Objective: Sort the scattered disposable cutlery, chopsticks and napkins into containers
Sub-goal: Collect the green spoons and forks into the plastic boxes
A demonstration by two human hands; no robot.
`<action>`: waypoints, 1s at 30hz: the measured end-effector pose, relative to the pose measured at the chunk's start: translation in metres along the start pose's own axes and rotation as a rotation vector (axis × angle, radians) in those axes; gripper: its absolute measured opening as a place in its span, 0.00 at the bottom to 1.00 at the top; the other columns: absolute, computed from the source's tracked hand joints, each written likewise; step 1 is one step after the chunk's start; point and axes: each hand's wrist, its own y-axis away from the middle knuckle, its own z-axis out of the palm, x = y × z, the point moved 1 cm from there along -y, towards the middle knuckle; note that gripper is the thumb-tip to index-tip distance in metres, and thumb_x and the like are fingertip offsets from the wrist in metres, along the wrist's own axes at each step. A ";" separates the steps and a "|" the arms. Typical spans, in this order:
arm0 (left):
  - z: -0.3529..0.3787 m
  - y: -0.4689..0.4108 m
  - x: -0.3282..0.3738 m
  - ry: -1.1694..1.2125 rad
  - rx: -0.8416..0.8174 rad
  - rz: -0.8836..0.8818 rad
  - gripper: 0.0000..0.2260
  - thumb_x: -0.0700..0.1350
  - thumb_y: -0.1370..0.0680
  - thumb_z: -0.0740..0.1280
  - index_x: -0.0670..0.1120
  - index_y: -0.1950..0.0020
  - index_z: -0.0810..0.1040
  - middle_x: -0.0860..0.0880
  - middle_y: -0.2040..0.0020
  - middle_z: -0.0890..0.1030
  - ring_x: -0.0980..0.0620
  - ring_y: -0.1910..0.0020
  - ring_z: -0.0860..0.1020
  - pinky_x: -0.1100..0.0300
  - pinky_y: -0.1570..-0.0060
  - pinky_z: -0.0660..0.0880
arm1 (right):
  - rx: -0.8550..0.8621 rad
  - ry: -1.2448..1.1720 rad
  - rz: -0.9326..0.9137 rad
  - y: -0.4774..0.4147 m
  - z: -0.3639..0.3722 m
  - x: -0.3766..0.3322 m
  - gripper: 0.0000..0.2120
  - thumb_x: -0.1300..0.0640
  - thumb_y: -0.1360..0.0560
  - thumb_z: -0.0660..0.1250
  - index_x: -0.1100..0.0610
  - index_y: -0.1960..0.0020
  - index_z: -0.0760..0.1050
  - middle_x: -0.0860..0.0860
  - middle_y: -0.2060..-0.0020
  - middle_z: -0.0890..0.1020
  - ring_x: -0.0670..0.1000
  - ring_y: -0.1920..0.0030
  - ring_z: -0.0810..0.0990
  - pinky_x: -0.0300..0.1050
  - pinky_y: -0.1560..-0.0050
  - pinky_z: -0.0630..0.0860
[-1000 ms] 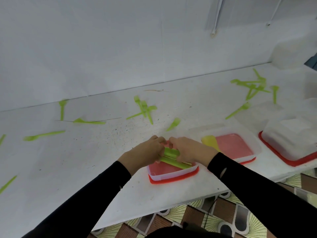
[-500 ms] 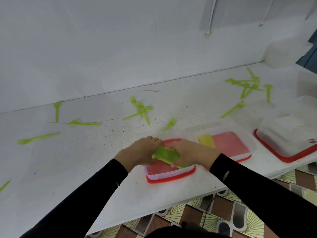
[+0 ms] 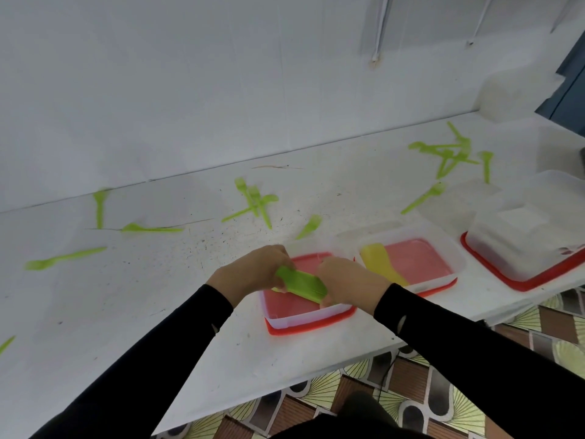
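A bundle of green plastic cutlery is held between both hands, just above a clear container on a red lid at the table's front edge. My left hand grips the bundle's left end and my right hand grips its right end. A second clear container on a red lid to the right holds yellow cutlery. Green forks lie scattered on the white table: a crossed group behind my hands, one fork nearer, and a pile at the back right.
More green forks lie at the left. A clear container upside down on a red lid stands at the right, and another clear tub sits in the back corner. Patterned floor tiles show beyond the table edge.
The green bundle has turned between my hands from a low slant to a flatter stack held higher over the container. The view has shifted slightly right.
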 end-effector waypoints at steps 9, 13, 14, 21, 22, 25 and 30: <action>-0.049 -0.033 0.022 0.119 0.272 0.065 0.08 0.49 0.21 0.66 0.51 0.45 0.82 0.54 0.52 0.79 0.55 0.53 0.79 0.52 0.48 0.76 | 0.321 -0.351 -0.144 0.008 -0.044 0.045 0.12 0.54 0.21 0.64 0.58 0.42 0.80 0.52 0.51 0.78 0.53 0.48 0.78 0.49 0.45 0.73; -0.067 -0.071 0.048 0.083 0.334 0.052 0.09 0.52 0.19 0.63 0.52 0.45 0.81 0.54 0.49 0.80 0.55 0.53 0.79 0.53 0.50 0.76 | 0.455 -0.467 -0.075 0.015 -0.056 0.100 0.10 0.59 0.22 0.66 0.56 0.42 0.81 0.52 0.52 0.81 0.51 0.50 0.79 0.42 0.47 0.73; -0.069 -0.082 0.054 0.089 0.349 0.046 0.09 0.52 0.19 0.63 0.53 0.45 0.81 0.56 0.49 0.80 0.56 0.54 0.78 0.55 0.50 0.76 | 0.472 -0.487 -0.053 0.018 -0.058 0.114 0.10 0.59 0.22 0.66 0.56 0.43 0.81 0.51 0.52 0.82 0.51 0.50 0.79 0.42 0.47 0.73; -0.079 -0.198 0.131 0.195 0.419 0.056 0.10 0.54 0.19 0.62 0.54 0.41 0.77 0.60 0.50 0.80 0.59 0.56 0.77 0.59 0.53 0.73 | 0.425 -0.559 0.054 0.036 -0.071 0.241 0.11 0.57 0.21 0.64 0.51 0.43 0.82 0.39 0.59 0.78 0.42 0.60 0.76 0.38 0.51 0.73; -0.081 -0.223 0.151 0.217 0.411 0.052 0.10 0.53 0.19 0.62 0.54 0.40 0.76 0.59 0.50 0.80 0.58 0.55 0.78 0.58 0.52 0.73 | 0.417 -0.535 0.069 0.040 -0.075 0.269 0.11 0.57 0.21 0.64 0.51 0.42 0.82 0.40 0.59 0.78 0.40 0.61 0.75 0.38 0.51 0.73; -0.079 -0.280 0.186 0.251 0.378 0.021 0.10 0.52 0.20 0.63 0.53 0.40 0.77 0.57 0.49 0.81 0.55 0.51 0.78 0.60 0.51 0.72 | 0.413 -0.522 0.098 0.046 -0.085 0.330 0.11 0.56 0.21 0.63 0.50 0.43 0.82 0.41 0.58 0.79 0.40 0.61 0.75 0.39 0.50 0.73; -0.067 -0.362 0.225 0.274 0.283 -0.065 0.19 0.55 0.22 0.68 0.50 0.34 0.75 0.49 0.42 0.76 0.51 0.42 0.76 0.56 0.44 0.73 | 0.441 -0.494 0.201 0.045 -0.102 0.447 0.10 0.57 0.21 0.64 0.54 0.44 0.82 0.45 0.55 0.80 0.45 0.59 0.75 0.43 0.48 0.75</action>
